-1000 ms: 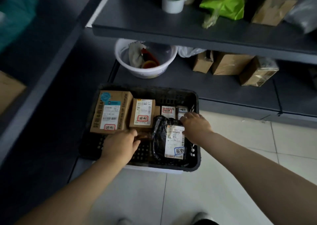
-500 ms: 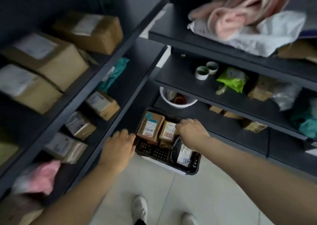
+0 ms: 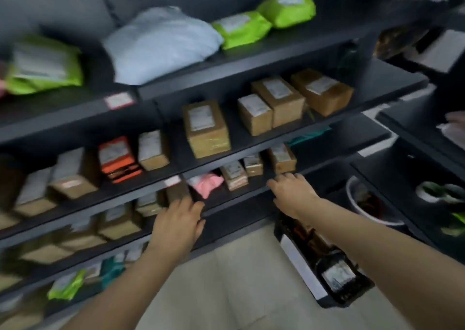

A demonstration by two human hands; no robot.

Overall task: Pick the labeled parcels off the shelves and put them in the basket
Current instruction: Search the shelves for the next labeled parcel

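Since the frame half a second ago, both hands have left the basket [image 3: 300, 264] and the view has swung up to the shelves [image 3: 251, 64].

**Hand state**
- The left hand [image 3: 177, 225] is at the front edge of a lower shelf. Its fingers are extended and loosely spread, and it holds nothing.
- The right hand [image 3: 292, 194] reaches to the shelf edge just below a small cardboard box [image 3: 281, 157]. Its fingers are spread and it holds nothing. Motion blur makes it impossible to confirm contact with the edge.

**Task status: partly complete**
- The basket sits at lower right, beneath the right forearm. It contains at least one black parcel [image 3: 338, 277] bearing a white label. The arm hides its other contents.
- Many labeled parcels remain on the shelves. These include a large cardboard box [image 3: 206, 128] on the middle level, green bags [image 3: 241, 29] on the top level, and a pink soft parcel [image 3: 206, 182] near the right hand.

**Current step (judgement)**
The person is probably selecting the next parcel. The small boxes above the right hand are the nearest candidates. No parcel is in hand, so every remaining parcel needs a full pick and deposit.
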